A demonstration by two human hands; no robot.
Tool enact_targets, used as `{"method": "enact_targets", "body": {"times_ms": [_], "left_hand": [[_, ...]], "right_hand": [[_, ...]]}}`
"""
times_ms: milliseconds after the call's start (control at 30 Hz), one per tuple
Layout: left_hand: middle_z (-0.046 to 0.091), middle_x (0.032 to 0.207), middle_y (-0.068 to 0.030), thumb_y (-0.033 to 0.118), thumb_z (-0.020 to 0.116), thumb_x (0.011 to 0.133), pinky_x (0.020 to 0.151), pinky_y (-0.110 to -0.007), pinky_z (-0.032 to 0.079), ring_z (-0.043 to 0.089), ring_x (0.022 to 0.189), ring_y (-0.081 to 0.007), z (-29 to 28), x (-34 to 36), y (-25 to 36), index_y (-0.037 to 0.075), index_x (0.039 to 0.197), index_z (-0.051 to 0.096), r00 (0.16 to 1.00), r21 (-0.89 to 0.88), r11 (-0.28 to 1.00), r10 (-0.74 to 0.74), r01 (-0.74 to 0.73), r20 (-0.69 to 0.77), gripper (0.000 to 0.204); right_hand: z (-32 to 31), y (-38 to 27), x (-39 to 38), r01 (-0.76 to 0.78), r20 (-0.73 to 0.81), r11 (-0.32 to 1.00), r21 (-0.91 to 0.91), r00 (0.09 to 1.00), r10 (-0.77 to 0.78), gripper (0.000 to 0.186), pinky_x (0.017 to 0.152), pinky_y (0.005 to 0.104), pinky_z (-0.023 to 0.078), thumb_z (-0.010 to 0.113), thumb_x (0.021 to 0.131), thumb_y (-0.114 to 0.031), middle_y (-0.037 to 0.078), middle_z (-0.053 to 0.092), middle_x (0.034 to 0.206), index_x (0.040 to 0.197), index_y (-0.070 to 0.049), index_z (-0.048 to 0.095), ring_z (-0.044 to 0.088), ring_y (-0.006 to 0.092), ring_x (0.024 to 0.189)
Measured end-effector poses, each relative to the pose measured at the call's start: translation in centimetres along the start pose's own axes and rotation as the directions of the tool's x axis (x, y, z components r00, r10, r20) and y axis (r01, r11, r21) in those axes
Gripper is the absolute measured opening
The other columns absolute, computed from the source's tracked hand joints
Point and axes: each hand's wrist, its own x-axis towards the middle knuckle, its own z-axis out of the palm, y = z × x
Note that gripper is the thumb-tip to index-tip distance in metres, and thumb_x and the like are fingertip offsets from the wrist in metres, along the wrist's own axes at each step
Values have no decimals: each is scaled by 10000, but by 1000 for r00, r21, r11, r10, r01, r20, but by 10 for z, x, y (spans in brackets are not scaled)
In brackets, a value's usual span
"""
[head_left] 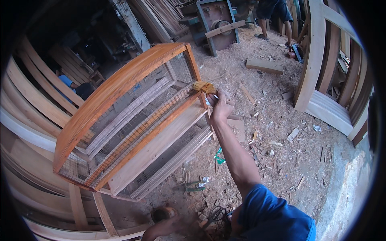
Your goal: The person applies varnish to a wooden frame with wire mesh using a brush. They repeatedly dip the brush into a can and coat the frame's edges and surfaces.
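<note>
My right hand (221, 105) is closed around a paintbrush (204, 87) with yellowish, stained bristles. The bristles rest at the right end of a wooden cabinet frame (120, 82) with wire mesh (132, 116) in its openings. Its top and upper rails are a glossy orange-brown, while a lower board (161, 148) is pale bare wood. At the lower edge, what looks like my left hand (161, 229) is dark and blurred beside a brown-stained can (164, 214). Its fingers cannot be made out, nor whether they grip the can.
Wood shavings and offcuts cover the floor (281, 148). Long timber pieces (36, 96) stand on the left, with a wooden frame (311, 60) at right. A machine (219, 28) stands at the back. One person's legs (275, 20) show behind; another person (74, 86) is partly hidden at left.
</note>
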Motion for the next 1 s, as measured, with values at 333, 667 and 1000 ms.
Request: {"method": "enact_targets", "body": {"times_ms": [333,667,1000], "left_hand": [[636,1320,-212,461,634,974,1030,-388,472,608,1243,-336,-4,11,9,54,1502,399,999,20,1000,2,-3,51,706],[648,1307,-188,517,622,969,1032,-372,463,609,1240,-314,-6,11,17,39,1475,431,998,12,1000,4,-5,64,722],[658,1287,-183,514,603,980,1007,-381,482,632,1201,-311,1,14,-1,40,1477,422,999,50,998,21,-24,47,711]], "right_hand": [[19,6,-40,-79,121,978,-192,987,104,169,827,367,650,586,1003,-130,164,672,1029,1035,32,619,726,253,858],[15,-29,-14,-236,354,922,-306,871,340,183,704,334,667,563,958,-46,185,677,932,1001,114,641,734,273,709],[15,21,-37,32,60,999,-31,998,-30,187,833,355,642,597,1019,-165,141,668,960,997,20,597,722,235,856]]}}
